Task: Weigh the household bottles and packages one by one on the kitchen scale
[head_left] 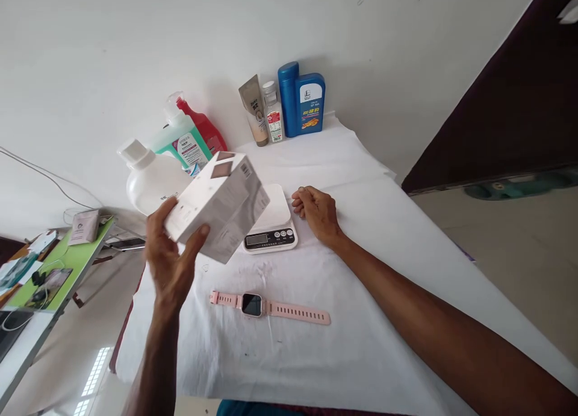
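Observation:
My left hand (170, 256) grips one end of a white printed box (221, 205), thumb on the near face and fingers round the far side. The box is tilted in the air and covers part of a white kitchen scale (271, 238) on the cloth. Just right of the scale, my right hand (318, 212) rests on the table with its fingers curled in; no object shows in it. Nearer to me, a smartwatch with a pink strap (251, 305) lies stretched out flat, its dark screen facing up.
Along the wall stand a blue bottle (310, 106), a small clear bottle (273, 116), a brown tube (254, 112), a red bottle (205, 127), a green bottle (180, 142) and a big white jug (151, 178). White cloth (361, 319) covers the table. A green-topped table (88, 256) is at left.

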